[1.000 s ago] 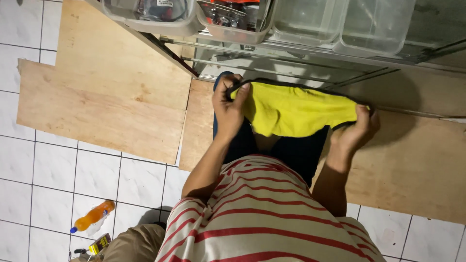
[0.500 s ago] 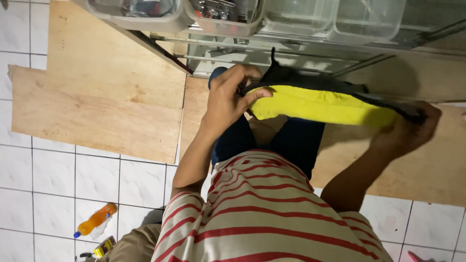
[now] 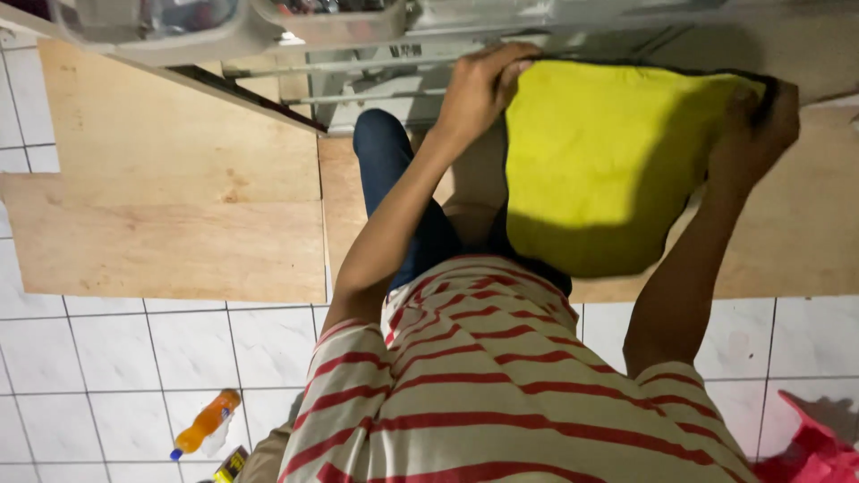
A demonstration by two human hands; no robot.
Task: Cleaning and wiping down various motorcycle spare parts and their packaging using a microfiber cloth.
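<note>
Cloth in both hands is what this moment comes down to: a yellow cloth (image 3: 591,165) with a dark edge hangs spread between the left hand (image 3: 479,85) and the right hand (image 3: 756,134), over the person's lap and dark trousers (image 3: 394,179). The left fingers (image 3: 506,67) are closed over the cloth's upper corner; the right fingers are curled around the opposite corner, pinching it, though the tips are hidden behind the fabric. My reading is that the cloth is being held open and flat, so any further handling would need both corners kept taut and level so the lower edge does not sag onto the knees. Just beyond the fingers runs a wire rack (image 3: 376,72) carrying clear plastic bins (image 3: 170,27), close enough to brush the knuckles. Left of the left fingers lie bare plywood boards (image 3: 179,224) on the white tiled floor (image 3: 107,358), giving open room. Well back from the fingers an orange bottle (image 3: 206,422) lies on the tiles, and something red (image 3: 805,452) sits behind the right arm.
</note>
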